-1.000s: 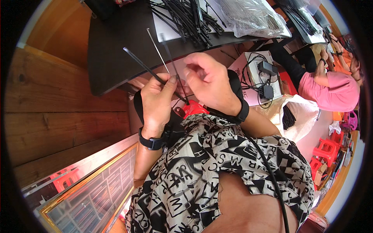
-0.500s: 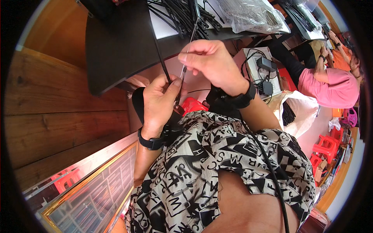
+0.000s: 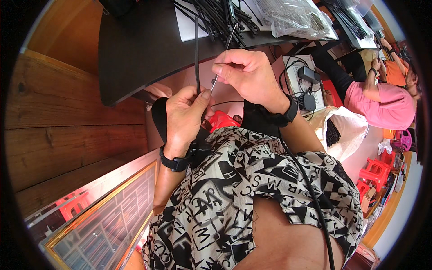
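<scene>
Head view: the only view, looking down past the person's patterned shirt (image 3: 252, 189) at both hands, raised in front of the chest below the edge of the dark surface (image 3: 135, 49).
Left hand (image 3: 186, 114): grip closed in a fist around a thin black tube (image 3: 197, 54), thumb pressed against it at the top of the fist.
Black tube, long axis: near upright, running from the fist up and away across the edge of the surface.
Right hand (image 3: 249, 76): grip pinched shut, thumb and forefinger on a thin pale metal rod (image 3: 223, 56).
Rod, long axis: slanted, its upper end leaning right toward the pile of black tubes (image 3: 216, 15), its lower end pointing down-left.
Key relation: the rod's lower tip lies just beside the top of the left fist, right of the tube; whether it touches the tube I cannot tell.
Nearer hand: the right hand carries the rod; the left fist lies below and to the left of it.
Around: a clear bag (image 3: 297, 18) on the surface; another person in a pink top (image 3: 387, 101) sits well apart on the right.
</scene>
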A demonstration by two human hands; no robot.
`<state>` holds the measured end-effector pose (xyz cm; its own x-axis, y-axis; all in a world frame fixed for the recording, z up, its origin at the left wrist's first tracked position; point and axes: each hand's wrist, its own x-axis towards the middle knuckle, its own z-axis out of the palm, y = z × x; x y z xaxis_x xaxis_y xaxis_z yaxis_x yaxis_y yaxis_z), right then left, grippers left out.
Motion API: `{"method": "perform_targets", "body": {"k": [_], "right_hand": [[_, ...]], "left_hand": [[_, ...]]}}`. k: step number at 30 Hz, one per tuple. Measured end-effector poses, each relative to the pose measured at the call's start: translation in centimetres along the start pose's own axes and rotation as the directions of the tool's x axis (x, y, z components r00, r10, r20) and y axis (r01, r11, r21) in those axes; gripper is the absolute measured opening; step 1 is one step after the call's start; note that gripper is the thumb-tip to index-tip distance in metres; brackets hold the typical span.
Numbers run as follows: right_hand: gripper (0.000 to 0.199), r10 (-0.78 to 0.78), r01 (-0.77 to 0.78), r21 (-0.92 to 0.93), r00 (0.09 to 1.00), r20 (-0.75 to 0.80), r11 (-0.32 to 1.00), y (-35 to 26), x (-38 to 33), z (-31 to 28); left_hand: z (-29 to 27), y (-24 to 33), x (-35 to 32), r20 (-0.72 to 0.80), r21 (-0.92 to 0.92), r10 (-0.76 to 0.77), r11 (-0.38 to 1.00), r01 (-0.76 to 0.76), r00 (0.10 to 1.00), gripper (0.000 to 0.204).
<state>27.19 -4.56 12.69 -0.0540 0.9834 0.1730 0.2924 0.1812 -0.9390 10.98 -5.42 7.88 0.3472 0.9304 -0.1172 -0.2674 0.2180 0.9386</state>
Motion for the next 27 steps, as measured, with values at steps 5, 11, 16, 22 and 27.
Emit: {"method": "perform_targets", "body": {"k": [5,11,16,22,27], "right_hand": [[0.009,0.008,-0.008,0.023,1.0,-0.016,1.0,-0.4,-0.4,0.2],[0.007,-0.171,0.17,-0.024,0.98,-0.103,0.985,-0.5,-0.8,0.6],[0.005,-0.373,0.316,-0.336,0.92,-0.119,0.887,-0.5,-0.2,1.2],[0.011,-0.255,0.209,-0.281,0.957,-0.14,0.937,0.0,-0.3,1.3],[0.045,-0.457,0.396,-0.283,0.867,-0.198,0.874,0.2,-0.2,2.0]], "left_hand": [[0.3,0.4,-0.3,-0.011,-0.026,0.008,1.0,-0.008,1.0,0.009],[0.7,1.0,-0.6,-0.036,0.1,0.01,0.995,-0.007,0.999,0.009],[0.7,0.9,-0.2,-0.084,0.192,0.02,0.981,-0.003,0.996,0.01],[0.7,0.5,-0.3,-0.077,0.198,0.029,0.98,-0.013,0.997,0.011],[2.6,1.5,-1.2,0.024,0.443,0.284,0.857,-0.265,0.959,0.016]]}}
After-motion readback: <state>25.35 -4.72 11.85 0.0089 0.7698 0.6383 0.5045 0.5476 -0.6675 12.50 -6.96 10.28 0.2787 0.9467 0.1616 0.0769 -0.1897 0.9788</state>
